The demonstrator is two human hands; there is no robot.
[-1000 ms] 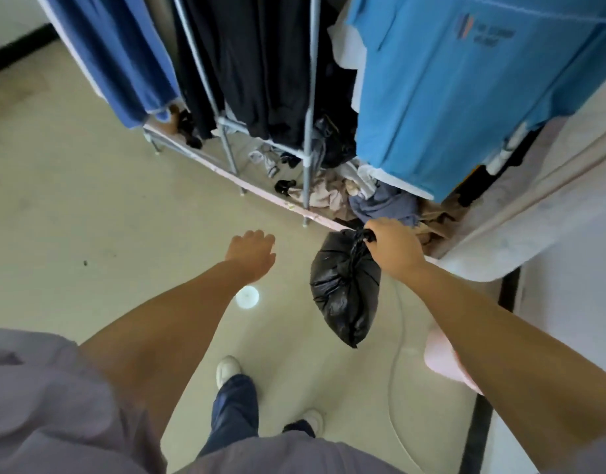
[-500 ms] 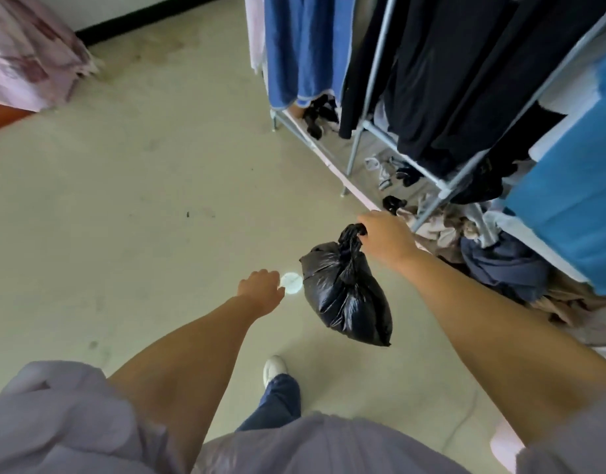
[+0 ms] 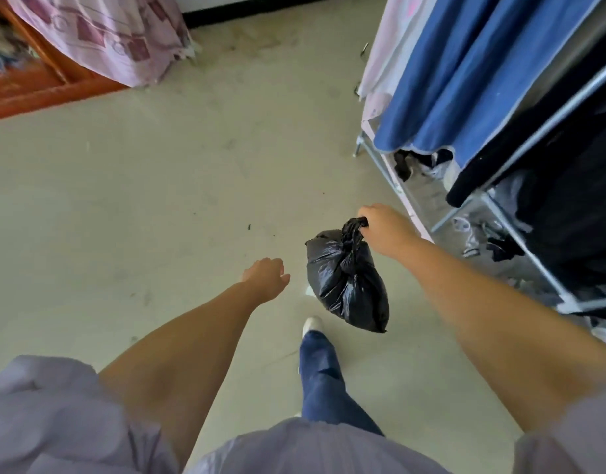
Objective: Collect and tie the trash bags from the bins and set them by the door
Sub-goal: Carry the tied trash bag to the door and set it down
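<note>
A small black trash bag, knotted at the top, hangs in the air above the floor at centre right. My right hand is shut on its knot and carries it. To the left of the bag, apart from it, is my left hand with its fingers loosely curled and nothing in it. No bin and no door show in the head view.
A metal clothes rack with hanging blue and black garments and clutter on its lower shelf fills the right side. A wooden bed frame with a pink patterned sheet stands at the top left. Pale floor lies between them. My leg and white shoe are below the bag.
The view has swung left: the rack has slid to the right edge and the bed has come into sight. My right hand still carries the bag, and one foot has stepped forward.
</note>
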